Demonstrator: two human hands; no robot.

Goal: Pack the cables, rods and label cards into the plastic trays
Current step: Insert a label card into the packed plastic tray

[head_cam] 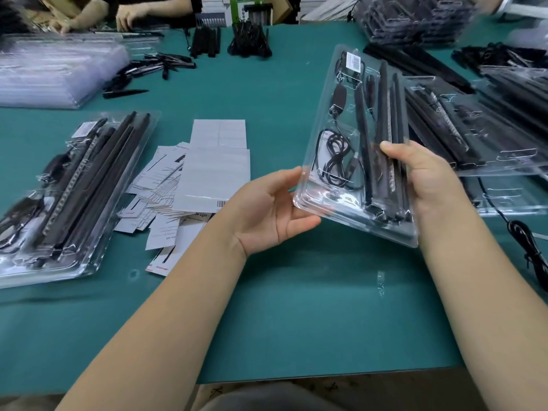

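Right hand (430, 176) grips filled clear tray (335, 137) above green tabletop (296, 307), thumb on black rods (382, 114); left hand (269, 209) cupped at tray's near corner; label cards (189, 185) loose leftward.

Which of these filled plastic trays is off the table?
The tray between the left hand and the right hand, gripped by the right hand. The other filled trays lie on the green table.

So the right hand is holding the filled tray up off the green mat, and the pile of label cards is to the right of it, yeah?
Not quite. The head view shows the label cards lying left of the filled tray, not right. The right hand does hold it above the green mat.
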